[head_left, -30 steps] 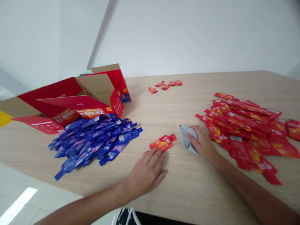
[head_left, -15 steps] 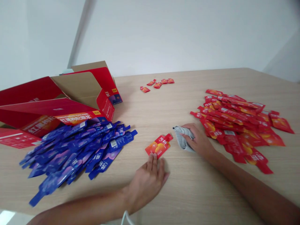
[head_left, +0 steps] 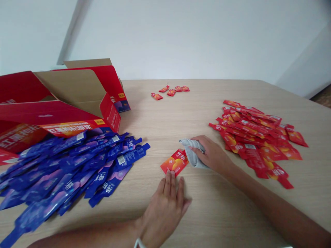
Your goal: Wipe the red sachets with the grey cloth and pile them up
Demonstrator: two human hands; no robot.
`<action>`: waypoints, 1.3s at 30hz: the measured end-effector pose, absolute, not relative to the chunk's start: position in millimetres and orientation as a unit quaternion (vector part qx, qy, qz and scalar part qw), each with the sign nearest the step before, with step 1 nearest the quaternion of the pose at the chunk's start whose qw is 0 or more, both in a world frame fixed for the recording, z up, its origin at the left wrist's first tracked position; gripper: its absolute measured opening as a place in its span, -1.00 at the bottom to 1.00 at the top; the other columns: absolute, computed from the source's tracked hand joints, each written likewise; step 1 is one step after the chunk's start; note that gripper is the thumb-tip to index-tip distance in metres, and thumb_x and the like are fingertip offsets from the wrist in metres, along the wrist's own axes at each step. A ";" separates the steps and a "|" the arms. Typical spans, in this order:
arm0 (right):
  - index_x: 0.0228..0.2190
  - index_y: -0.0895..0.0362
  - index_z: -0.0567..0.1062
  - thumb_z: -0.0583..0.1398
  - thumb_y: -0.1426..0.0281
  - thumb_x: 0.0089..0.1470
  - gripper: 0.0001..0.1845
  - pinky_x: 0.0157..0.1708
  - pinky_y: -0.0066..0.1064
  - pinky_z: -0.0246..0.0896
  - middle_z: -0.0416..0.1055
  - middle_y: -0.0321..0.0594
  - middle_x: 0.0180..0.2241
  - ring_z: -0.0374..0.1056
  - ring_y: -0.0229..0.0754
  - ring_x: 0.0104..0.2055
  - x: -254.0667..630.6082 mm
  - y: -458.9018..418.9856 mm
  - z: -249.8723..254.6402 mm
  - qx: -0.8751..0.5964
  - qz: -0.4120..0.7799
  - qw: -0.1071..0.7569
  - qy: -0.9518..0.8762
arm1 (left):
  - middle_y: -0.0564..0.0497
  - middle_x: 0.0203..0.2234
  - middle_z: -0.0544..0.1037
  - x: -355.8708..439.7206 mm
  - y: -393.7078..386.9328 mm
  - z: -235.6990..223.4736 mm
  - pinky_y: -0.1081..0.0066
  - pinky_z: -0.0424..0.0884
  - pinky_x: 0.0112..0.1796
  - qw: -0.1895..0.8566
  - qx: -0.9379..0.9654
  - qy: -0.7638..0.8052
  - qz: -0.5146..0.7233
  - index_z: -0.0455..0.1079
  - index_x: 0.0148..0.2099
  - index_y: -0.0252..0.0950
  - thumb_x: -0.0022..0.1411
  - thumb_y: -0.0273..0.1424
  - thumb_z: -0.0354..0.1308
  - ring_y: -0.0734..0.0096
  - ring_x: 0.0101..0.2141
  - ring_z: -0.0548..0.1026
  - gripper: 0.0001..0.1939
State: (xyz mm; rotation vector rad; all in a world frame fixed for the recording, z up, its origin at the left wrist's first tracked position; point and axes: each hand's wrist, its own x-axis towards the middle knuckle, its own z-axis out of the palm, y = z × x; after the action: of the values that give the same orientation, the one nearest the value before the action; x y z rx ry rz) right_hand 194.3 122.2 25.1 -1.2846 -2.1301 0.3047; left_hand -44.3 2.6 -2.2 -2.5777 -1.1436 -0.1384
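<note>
A single red and orange pouch lies flat on the wooden table in front of me. My left hand rests flat, fingers together and stretched out, with its fingertips on the near end of that pouch. My right hand is closed on a crumpled grey cloth, and the cloth overlaps the pouch's spout end.
A pile of blue pouches spreads on the left in front of an open red cardboard box. Many red pouches are heaped on the right. Several small red sachets lie further back.
My right hand slid the grey cloth leftward until it reached the red pouch's spout. My left hand drew back slightly, fingertips still on the pouch. The view shifted right.
</note>
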 end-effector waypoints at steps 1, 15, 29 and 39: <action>0.00 0.04 0.41 0.09 0.21 0.33 -0.72 0.01 -0.15 0.35 0.49 -0.08 -0.06 0.44 0.03 -0.01 187.6 122.3 24.4 -0.491 0.125 0.297 -0.810 | -0.53 0.12 0.44 -44.9 2.4 -2.5 0.03 0.51 0.00 0.154 -0.902 -0.400 -0.051 0.32 0.25 -0.59 0.49 -0.12 -0.04 -0.19 0.14 0.46 -0.40; 0.03 0.03 0.39 0.10 0.28 0.32 -0.72 0.08 -0.13 0.33 0.45 -0.08 0.00 0.41 0.00 0.05 161.4 122.9 -0.4 -0.409 0.210 0.266 -0.847 | -0.38 0.19 0.43 -53.9 -0.4 17.9 0.13 0.34 0.16 0.156 -0.909 -0.380 -0.072 0.33 0.27 -0.57 0.44 -0.10 0.04 -0.02 0.21 0.41 -0.36; 0.06 -0.03 0.48 0.23 0.27 0.24 -0.64 0.18 -0.11 0.27 0.48 -0.13 0.05 0.37 0.00 0.15 159.3 117.4 -4.3 -0.319 0.269 0.220 -0.882 | -0.47 0.03 0.54 -66.4 -31.8 18.2 0.14 0.41 -0.01 0.159 -0.917 -0.360 -0.059 0.49 0.07 -0.62 0.41 -0.11 0.04 -0.09 0.03 0.56 -0.41; 0.02 0.01 0.48 0.15 0.29 0.26 -0.69 0.09 -0.13 0.35 0.51 -0.12 0.00 0.44 0.01 0.06 161.4 111.6 2.0 -0.383 0.211 0.263 -0.860 | -0.48 -0.04 0.57 -61.8 -40.5 5.5 0.12 0.37 0.00 0.189 -0.913 -0.353 -0.078 0.54 -0.01 -0.64 0.42 -0.12 0.03 -0.10 -0.01 0.59 -0.41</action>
State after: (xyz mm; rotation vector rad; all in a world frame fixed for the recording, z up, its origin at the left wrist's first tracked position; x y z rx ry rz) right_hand 161.4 111.6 2.0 -1.0365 -2.3247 0.5717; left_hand -61.8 -40.5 5.5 -2.5674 -0.9942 -0.2207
